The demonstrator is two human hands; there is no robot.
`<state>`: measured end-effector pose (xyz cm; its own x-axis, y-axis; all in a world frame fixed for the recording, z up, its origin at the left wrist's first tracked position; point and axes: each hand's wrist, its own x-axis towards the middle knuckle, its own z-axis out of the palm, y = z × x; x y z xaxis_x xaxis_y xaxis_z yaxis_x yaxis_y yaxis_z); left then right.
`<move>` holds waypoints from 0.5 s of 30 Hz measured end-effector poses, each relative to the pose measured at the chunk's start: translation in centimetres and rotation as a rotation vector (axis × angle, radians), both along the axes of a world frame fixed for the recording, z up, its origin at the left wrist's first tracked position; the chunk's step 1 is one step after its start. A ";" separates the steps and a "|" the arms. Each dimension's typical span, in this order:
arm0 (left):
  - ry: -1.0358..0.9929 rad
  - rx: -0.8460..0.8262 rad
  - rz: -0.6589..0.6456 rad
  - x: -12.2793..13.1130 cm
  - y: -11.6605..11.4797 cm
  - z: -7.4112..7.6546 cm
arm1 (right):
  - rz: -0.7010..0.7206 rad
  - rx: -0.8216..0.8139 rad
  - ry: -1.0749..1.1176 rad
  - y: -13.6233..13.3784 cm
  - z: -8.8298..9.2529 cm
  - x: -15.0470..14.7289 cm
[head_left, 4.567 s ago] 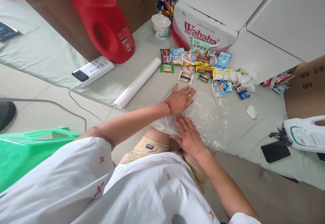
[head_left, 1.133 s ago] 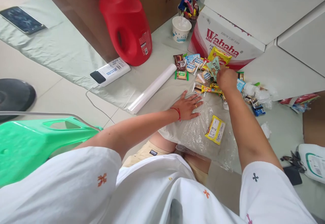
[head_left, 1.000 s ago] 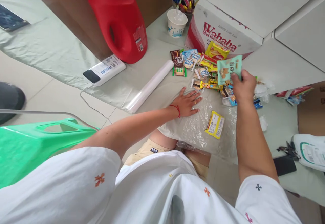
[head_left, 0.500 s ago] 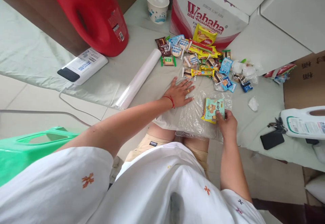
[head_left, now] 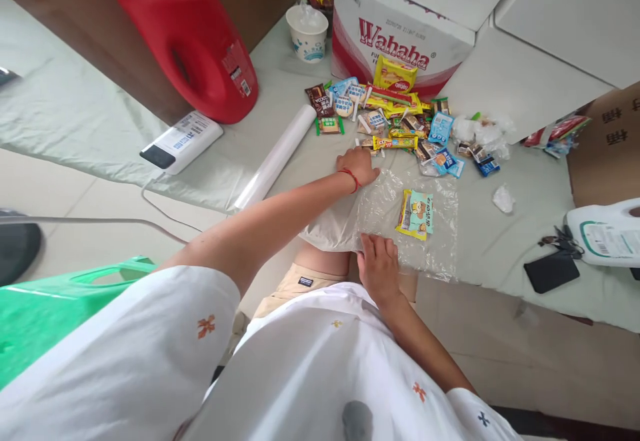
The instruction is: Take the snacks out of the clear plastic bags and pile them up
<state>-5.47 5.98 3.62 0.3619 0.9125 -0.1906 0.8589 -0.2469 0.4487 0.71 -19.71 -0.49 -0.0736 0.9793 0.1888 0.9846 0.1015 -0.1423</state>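
Note:
A sheet of clear plastic film (head_left: 443, 254) lies flat near the table's front edge. On it rest the snack packets, a yellow one (head_left: 406, 211) partly under a light green one (head_left: 421, 213). My left hand (head_left: 357, 163), with a red string bracelet at the wrist, has its fingers curled at the film's far left corner. At the near left corner, my right hand (head_left: 381, 266) is closed on the film's edge, its fingers bent over the table's edge. The exact grip of the fingertips is partly hidden.
Several wrapped snacks (head_left: 395, 142) are heaped before a Wahaha carton (head_left: 345, 34). To the left lie a white roll (head_left: 277, 154), a red jug (head_left: 200, 41) and a white device (head_left: 183, 141). A phone (head_left: 551, 272) and white bottle (head_left: 605, 234) are at right.
My right hand has let go of the light green packet and moved left to the film's near left corner. My left hand, flat before, has curled its fingers at the far corner.

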 end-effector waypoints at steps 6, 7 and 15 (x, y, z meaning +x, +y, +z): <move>0.014 -0.087 -0.058 -0.7 0.9 0.7 | 0.028 0.179 0.231 -1.8 1.0 2.2; -0.005 -0.087 -0.051 -0.9 0.9 1.1 | 0.015 0.202 0.297 -2.0 1.5 2.5; -0.287 -0.328 0.105 2.2 1.2 4.5 | -0.360 0.302 0.731 -3.1 4.9 6.9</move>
